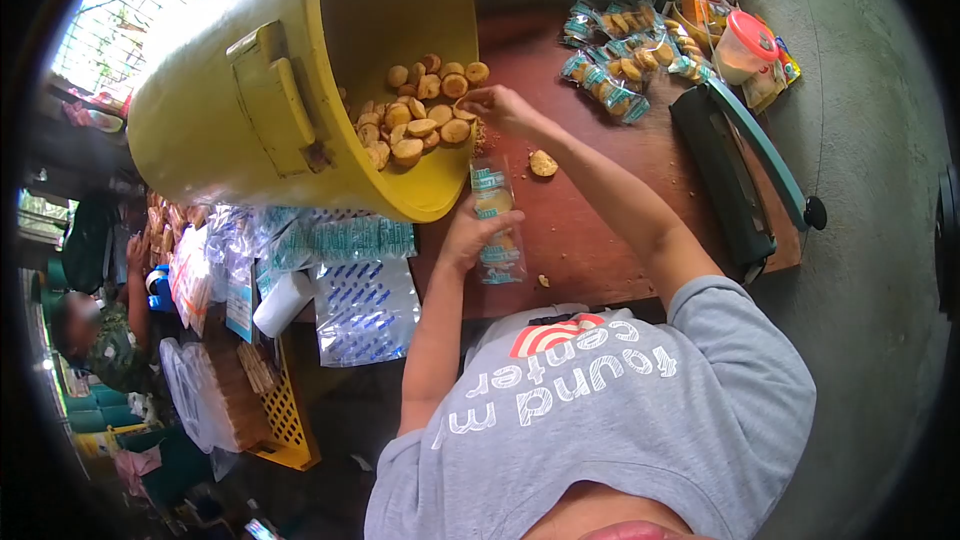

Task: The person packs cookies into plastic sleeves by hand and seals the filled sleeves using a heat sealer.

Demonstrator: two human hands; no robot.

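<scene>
My left hand (478, 235) is wrapped round a clear plastic packet (492, 180) with teal print, held upright over the table; round biscuits show inside it. At the mouth of the yellow drum, my right hand (505, 108) has its fingers closed at the edge of a round golden biscuit (464, 110). More biscuits (408, 145) lie heaped inside the yellow drum (230, 90), which rests on its side. One loose biscuit (543, 163) sits on the red-brown table (590, 230), right of the packet.
Filled biscuit packets (610, 85) lie at the far right, beside a red-lidded tub (748, 45). A bag sealer (735, 175) stands along the right edge. Printed plastic bags (367, 305) hang at the left, above a yellow crate (290, 410). Another person (110, 330) is at far left.
</scene>
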